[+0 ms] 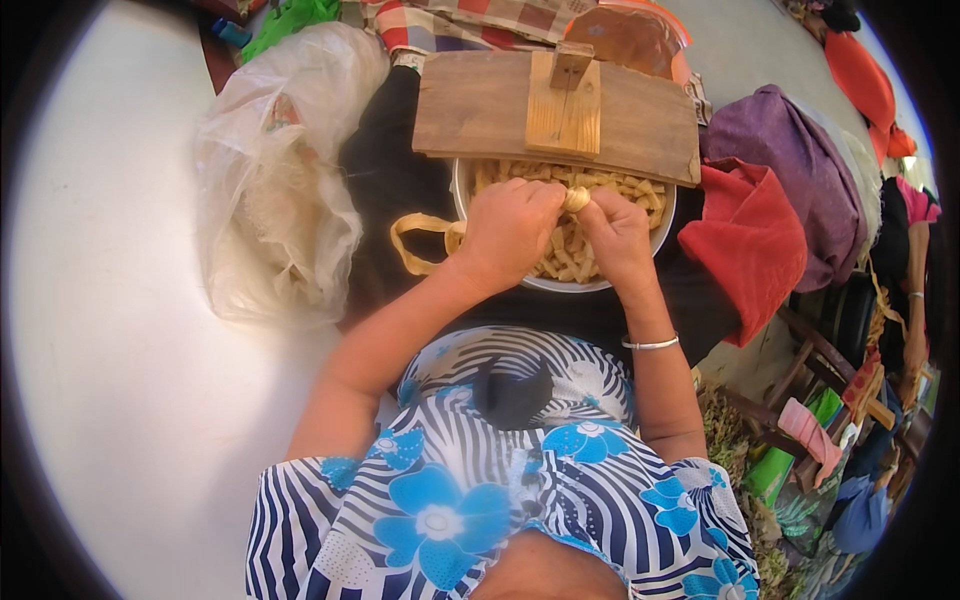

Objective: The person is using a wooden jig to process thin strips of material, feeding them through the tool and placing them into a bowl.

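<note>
My left hand point(511, 229) and my right hand point(616, 231) meet over a round white-rimmed basin point(562, 286) on my lap. Between their fingertips is a small roll of pale yellow strip point(577, 199), pinched from both sides. A flat strip point(415, 222) of similar colour hangs in a loop beside my left hand; whether it joins the roll is hidden. Many short, folded yellowish pieces point(568, 251) fill the basin. Across its far rim lies a brown wooden board point(480, 105), with a lighter wood piece point(562, 112) and a small upright block point(571, 66) on it.
A translucent plastic bag point(281, 187) lies to the left. On the right are a red cloth point(742, 240) and a purple cloth point(787, 180). Checkered fabric point(480, 22) and an orange-rimmed container point(637, 37) stand beyond the board. Another person's arm point(916, 277) shows at the far right.
</note>
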`<action>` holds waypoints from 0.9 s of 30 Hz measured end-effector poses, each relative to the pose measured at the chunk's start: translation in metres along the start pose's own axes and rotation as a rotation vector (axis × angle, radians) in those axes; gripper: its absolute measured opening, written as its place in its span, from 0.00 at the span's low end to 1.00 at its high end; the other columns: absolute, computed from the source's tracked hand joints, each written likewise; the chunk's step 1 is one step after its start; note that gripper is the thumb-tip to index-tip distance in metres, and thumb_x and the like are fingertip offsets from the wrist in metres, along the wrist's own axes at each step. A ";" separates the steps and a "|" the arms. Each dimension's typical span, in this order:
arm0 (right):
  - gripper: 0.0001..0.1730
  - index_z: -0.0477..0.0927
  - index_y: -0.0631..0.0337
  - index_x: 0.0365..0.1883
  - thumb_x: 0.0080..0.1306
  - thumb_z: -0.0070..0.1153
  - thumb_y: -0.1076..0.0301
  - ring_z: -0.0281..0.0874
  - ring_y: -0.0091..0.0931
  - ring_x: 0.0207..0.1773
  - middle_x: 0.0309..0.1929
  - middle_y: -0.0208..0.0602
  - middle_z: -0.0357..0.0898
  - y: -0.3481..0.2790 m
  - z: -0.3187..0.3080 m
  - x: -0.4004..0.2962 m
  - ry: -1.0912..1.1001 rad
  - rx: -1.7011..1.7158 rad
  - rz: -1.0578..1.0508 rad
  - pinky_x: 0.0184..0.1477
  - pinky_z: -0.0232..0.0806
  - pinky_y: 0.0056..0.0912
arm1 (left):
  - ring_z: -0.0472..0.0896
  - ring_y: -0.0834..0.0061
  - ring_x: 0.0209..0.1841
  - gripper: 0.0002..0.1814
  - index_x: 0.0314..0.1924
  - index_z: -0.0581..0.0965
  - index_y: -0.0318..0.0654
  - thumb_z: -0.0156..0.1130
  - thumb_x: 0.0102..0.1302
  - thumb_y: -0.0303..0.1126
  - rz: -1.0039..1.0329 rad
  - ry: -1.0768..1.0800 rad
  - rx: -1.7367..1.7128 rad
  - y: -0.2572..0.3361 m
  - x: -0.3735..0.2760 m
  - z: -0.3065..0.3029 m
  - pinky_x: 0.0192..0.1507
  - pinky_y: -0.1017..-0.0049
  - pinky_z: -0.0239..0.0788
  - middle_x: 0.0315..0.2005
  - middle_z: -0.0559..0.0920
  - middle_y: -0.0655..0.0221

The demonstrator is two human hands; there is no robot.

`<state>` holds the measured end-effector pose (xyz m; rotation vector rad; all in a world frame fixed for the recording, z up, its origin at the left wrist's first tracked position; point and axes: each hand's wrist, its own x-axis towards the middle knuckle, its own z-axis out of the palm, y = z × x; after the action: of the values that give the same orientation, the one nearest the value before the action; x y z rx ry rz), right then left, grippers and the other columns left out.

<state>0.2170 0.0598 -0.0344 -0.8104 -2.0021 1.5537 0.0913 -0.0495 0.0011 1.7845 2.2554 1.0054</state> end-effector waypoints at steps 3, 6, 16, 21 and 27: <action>0.12 0.81 0.64 0.33 0.68 0.55 0.63 0.76 0.20 0.31 0.30 0.25 0.80 0.016 0.001 -0.007 -0.189 0.356 0.354 0.32 0.67 0.28 | 0.77 0.59 0.43 0.10 0.41 0.79 0.36 0.61 0.58 0.27 0.068 0.115 -0.042 -0.002 -0.008 0.009 0.44 0.63 0.69 0.34 0.83 0.65; 0.13 0.80 0.65 0.43 0.69 0.55 0.64 0.77 0.20 0.40 0.39 0.28 0.81 0.009 0.007 -0.015 -0.231 0.813 0.547 0.41 0.69 0.24 | 0.75 0.56 0.51 0.15 0.46 0.78 0.34 0.61 0.58 0.26 0.092 0.198 -0.212 -0.004 -0.017 0.025 0.53 0.64 0.67 0.42 0.82 0.62; 0.10 0.81 0.68 0.41 0.61 0.53 0.78 0.74 0.30 0.55 0.56 0.43 0.72 0.011 0.017 -0.011 0.036 0.223 0.115 0.54 0.66 0.28 | 0.78 0.59 0.36 0.11 0.44 0.73 0.33 0.58 0.65 0.32 -0.306 -0.041 -0.391 0.009 -0.004 0.014 0.39 0.67 0.69 0.34 0.79 0.59; 0.06 0.82 0.70 0.35 0.60 0.56 0.80 0.72 0.32 0.56 0.57 0.43 0.69 -0.013 0.008 -0.010 0.187 0.103 -0.142 0.54 0.66 0.29 | 0.75 0.70 0.27 0.09 0.41 0.72 0.34 0.57 0.67 0.33 -0.492 -0.003 -0.681 -0.002 0.003 0.026 0.32 0.69 0.68 0.24 0.76 0.62; 0.09 0.82 0.68 0.41 0.62 0.56 0.79 0.69 0.27 0.58 0.57 0.36 0.70 0.001 -0.002 -0.005 0.221 0.508 -0.006 0.58 0.64 0.27 | 0.75 0.75 0.26 0.05 0.37 0.75 0.36 0.57 0.66 0.30 -0.663 -0.143 -1.022 0.003 -0.036 0.013 0.30 0.74 0.67 0.27 0.78 0.63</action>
<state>0.2222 0.0577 -0.0347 -0.7251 -1.3648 1.7732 0.1112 -0.0764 -0.0185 0.6065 1.5314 1.3963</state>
